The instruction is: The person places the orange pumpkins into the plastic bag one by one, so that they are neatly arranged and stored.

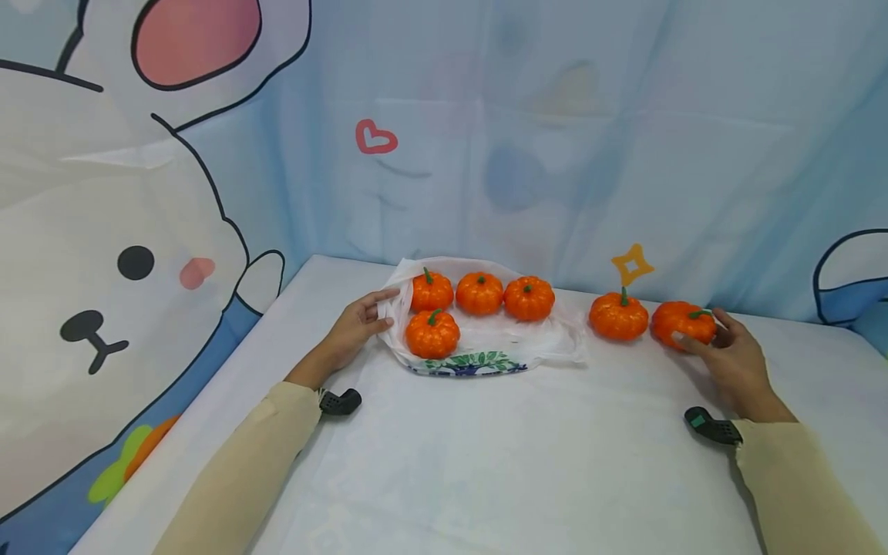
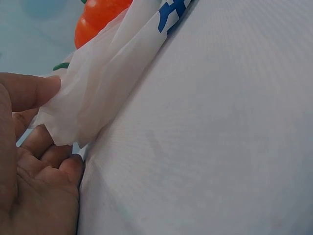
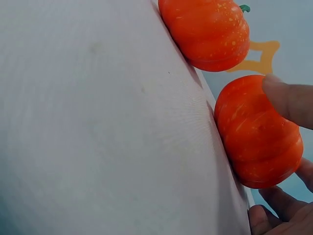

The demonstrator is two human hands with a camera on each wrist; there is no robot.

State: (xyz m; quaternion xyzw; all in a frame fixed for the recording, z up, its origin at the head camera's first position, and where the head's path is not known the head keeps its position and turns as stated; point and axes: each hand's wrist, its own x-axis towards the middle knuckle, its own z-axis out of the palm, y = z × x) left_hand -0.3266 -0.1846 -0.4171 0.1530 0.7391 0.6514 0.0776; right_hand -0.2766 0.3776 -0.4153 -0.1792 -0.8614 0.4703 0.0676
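A white plastic bag (image 1: 479, 335) with a green and blue print lies on the table, and several small orange toy pumpkins (image 1: 480, 294) sit on or in it. At its left end my left hand (image 1: 357, 324) pinches the bag's edge between thumb and fingers; the left wrist view shows the crumpled film (image 2: 93, 93) there. To the right of the bag, a toy pumpkin (image 1: 619, 317) stands on the table. Beside it is another pumpkin (image 3: 259, 132), tilted with its stem to the right. My right hand (image 1: 738, 358) grips this one, thumb in front, other fingers round its far side.
The table (image 1: 486, 462) has a white cover. Behind it hangs a blue cloth (image 1: 520, 154) with cartoon prints, close to the table's back edge. A large printed white animal (image 1: 139, 200) fills the left side.
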